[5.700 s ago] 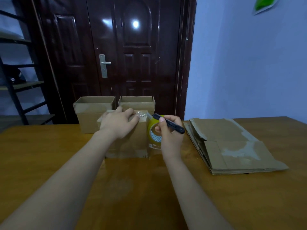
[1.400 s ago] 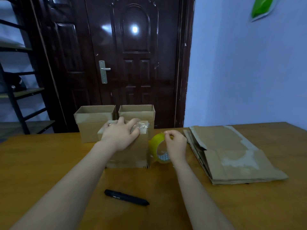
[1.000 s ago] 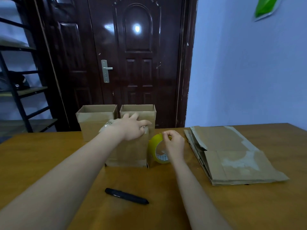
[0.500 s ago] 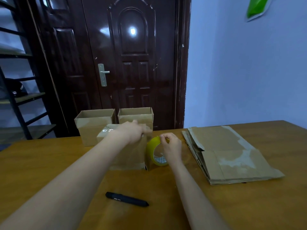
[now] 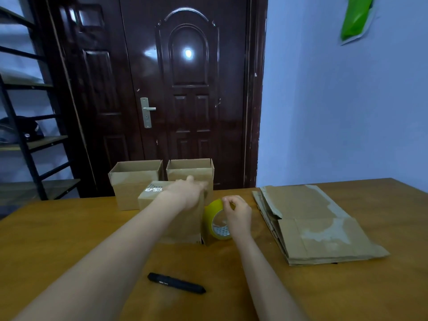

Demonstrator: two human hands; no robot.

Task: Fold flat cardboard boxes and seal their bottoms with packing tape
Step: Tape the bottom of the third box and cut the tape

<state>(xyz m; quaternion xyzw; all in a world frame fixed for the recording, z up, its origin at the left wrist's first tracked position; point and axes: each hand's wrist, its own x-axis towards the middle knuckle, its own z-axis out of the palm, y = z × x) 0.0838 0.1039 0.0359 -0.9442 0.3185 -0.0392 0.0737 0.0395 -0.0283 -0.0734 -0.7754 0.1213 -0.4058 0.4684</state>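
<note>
Since approx 1.4 s ago: left hand (image 5: 185, 193) has slid from the middle of the box top toward its right edge; pen, tape roll, flat stack unchanged.

Item 1, box (image 5: 183, 225): stands on tabletop (image 5: 69, 239), sealed bottom up, clear tape strip visible on top. I read the left hand as pressing the strip end down over the right edge; fingers look flat and extended, gripping nothing.

Item 2, tape roll (image 5: 216, 220): yellow, on edge, touching box's right side. Right hand (image 5: 236, 214) has fingers pinched on roll's top rim, prob. keeping tape taut.

Item 3, black pen/cutter (image 5: 176, 283): loose on tabletop near me, within reach for cutting tape.

Item 4, two finished boxes (image 5: 136, 179), open side up, behind box, parked out of the way.

Item 5, flat cardboard stack (image 5: 324, 228): right side, waiting to be folded.
</note>
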